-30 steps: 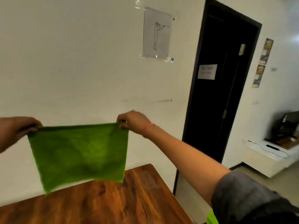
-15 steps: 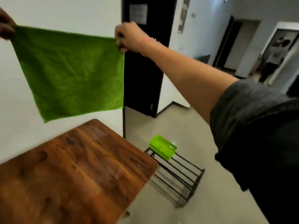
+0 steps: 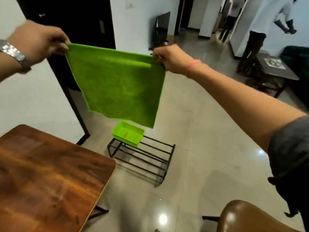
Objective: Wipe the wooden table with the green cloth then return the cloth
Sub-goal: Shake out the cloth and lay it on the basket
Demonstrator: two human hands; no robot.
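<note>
I hold the green cloth [image 3: 118, 87] spread out in the air, hanging flat by its top edge. My left hand [image 3: 38, 41] pinches the top left corner, my right hand [image 3: 170, 58] the top right corner. The cloth hangs above the floor, to the right of the wooden table [image 3: 45, 178], whose rounded corner fills the lower left. Directly below the cloth's bottom edge sits a green plastic basket [image 3: 127, 136] on a low black metal rack [image 3: 147, 158].
A dark door [image 3: 70, 22] stands behind the cloth. A brown chair seat [image 3: 247, 216] is at the lower right. A person [image 3: 260, 30] stands at the far right beside a low dark table [image 3: 274, 69]. Tiled floor lies between the rack and the chair.
My view has swung right and down, away from the wall. Both hands carried the spread cloth to the right, off the table, so it now hangs over the green basket.
</note>
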